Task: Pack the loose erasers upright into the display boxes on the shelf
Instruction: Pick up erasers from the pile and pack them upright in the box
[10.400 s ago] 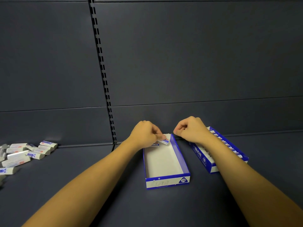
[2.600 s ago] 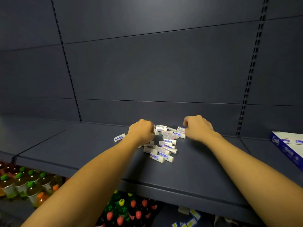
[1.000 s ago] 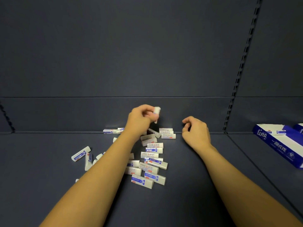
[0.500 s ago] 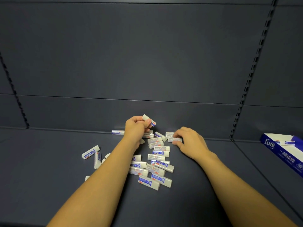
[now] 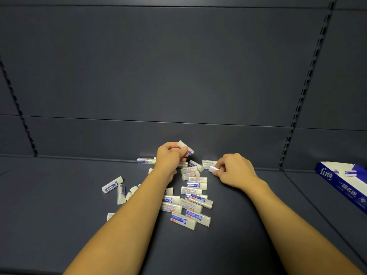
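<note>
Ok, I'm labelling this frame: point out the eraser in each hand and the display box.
Left-hand eraser [image 5: 185,147], head view, on its white body.
Right-hand eraser [image 5: 213,169], head view, on its white end.
Display box [image 5: 341,185], head view, on its blue side wall.

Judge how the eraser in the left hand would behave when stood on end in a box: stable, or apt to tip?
The eraser looks long and slim with small ends, so alone it probably tips. It seems stiff and light: the left hand pinches it with fingertips. Flat sides suggest it will not roll.
</note>
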Demonstrator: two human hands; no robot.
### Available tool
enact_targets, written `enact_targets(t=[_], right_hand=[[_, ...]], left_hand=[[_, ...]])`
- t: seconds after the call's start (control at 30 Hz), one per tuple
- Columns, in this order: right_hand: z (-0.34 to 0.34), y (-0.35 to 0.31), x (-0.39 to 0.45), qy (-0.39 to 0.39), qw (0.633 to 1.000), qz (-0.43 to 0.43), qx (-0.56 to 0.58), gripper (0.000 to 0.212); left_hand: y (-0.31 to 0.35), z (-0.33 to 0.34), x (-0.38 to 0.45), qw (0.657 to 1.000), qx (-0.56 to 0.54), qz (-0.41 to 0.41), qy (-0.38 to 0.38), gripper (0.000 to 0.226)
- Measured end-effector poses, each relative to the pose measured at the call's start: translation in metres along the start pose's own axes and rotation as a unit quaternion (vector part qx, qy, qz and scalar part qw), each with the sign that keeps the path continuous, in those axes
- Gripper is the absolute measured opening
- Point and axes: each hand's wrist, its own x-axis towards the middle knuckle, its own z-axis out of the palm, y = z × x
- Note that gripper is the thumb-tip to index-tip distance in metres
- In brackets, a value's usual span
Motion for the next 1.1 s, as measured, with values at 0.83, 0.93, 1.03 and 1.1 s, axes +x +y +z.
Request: enact_targets(t=[0.83,0.93,1.03,1.1], right_hand=[[-0.073,0.026,-0.067,0.053,0.86,0.235,0.45,0.013],[-0.087,0.033,-0.082,0.059,0.87,0.233,0.43,0.015],[-0.102,0.043,-0.099,0.072,0.877,0.236,0.413,0.012],[-0.112,0.056,-0.11,0.084,0.881,0.237,0.4,0.011]], left_hand=[[0.03,0.053,-0.006,0.979,0.072,0.067,-0.181,0.01],[0.028,0.074,-0.016,0.976,0.067,0.059,-0.201,0.009],[0.027,0.095,-0.032,0.971,0.059,0.052,-0.227,0.008],[0.027,0.108,-0.042,0.966,0.066,0.05,-0.244,0.01]])
